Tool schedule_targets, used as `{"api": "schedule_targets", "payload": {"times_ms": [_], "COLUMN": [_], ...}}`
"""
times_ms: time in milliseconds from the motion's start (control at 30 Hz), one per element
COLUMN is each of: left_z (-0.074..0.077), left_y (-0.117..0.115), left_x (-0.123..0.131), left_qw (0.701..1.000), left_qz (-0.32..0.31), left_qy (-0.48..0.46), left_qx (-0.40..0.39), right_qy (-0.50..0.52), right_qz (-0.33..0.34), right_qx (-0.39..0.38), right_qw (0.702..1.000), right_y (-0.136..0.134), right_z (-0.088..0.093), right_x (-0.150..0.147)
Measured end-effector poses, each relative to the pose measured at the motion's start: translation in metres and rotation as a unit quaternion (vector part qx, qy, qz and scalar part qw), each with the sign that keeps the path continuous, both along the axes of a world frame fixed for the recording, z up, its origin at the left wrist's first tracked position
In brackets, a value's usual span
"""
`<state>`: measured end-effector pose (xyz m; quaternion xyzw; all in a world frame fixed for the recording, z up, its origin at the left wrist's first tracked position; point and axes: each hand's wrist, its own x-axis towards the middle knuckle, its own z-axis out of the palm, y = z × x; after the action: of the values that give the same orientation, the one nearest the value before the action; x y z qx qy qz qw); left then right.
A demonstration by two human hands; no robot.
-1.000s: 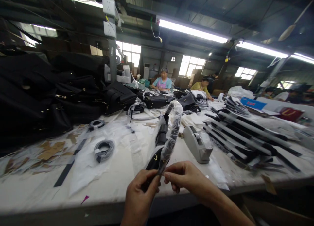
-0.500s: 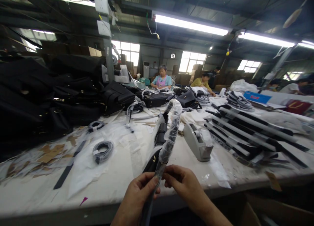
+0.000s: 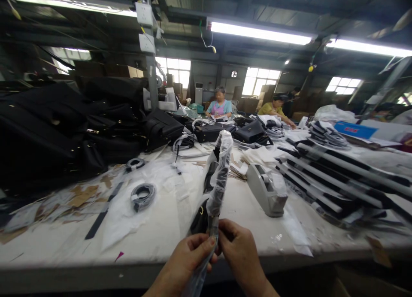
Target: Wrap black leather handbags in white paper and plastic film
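A black bag strap wrapped in clear plastic film rises in an arch from the table edge, its lower end hanging toward me. My left hand pinches the strap between thumb and fingers near the front edge. Just to the right, my right hand has its fingers curled against the same strap; their tips are partly hidden behind it. Close behind the strap is a black bag with a gold-coloured ring, partly covered by film.
A grey tape dispenser stands right of the strap, before a stack of wrapped black straps. Left lie a coiled strap, a flat dark strip and brown scraps. Black bags pile up far left. Two people sit across the table.
The strap's arch has narrowed and stands straighter. My right hand has drawn in closer to the left one. The view has swung slightly to the right, then lower on the scene nothing else shifts.
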<state>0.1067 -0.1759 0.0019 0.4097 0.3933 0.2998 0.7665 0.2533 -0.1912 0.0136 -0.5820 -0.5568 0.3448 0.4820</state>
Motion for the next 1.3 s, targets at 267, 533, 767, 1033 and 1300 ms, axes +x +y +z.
{"api": "schedule_targets", "payload": {"times_ms": [267, 533, 767, 1033, 1300], "left_z": [0.003, 0.003, 0.004, -0.009, -0.006], "left_y": [-0.009, -0.012, -0.012, -0.009, -0.002], "left_x": [0.009, 0.012, 0.012, 0.011, -0.014], "left_qw": [0.996, 0.993, 0.995, 0.988, 0.902], "left_qz": [0.082, 0.098, 0.065, 0.107, 0.186], "left_qy": [-0.004, -0.023, -0.06, -0.033, 0.175], "left_qx": [0.044, 0.062, 0.037, 0.102, 0.348], "right_qy": [-0.161, 0.134, 0.375, 0.251, -0.003], "right_qz": [0.019, 0.027, 0.073, 0.097, -0.057], "right_qx": [-0.001, -0.038, -0.101, -0.063, 0.07], "right_qw": [0.987, 0.99, 0.918, 0.961, 0.996], "right_y": [-0.004, -0.018, -0.004, -0.008, 0.002], "right_z": [0.019, -0.007, -0.007, 0.001, -0.01], "right_x": [0.016, 0.012, -0.013, -0.006, 0.04]}}
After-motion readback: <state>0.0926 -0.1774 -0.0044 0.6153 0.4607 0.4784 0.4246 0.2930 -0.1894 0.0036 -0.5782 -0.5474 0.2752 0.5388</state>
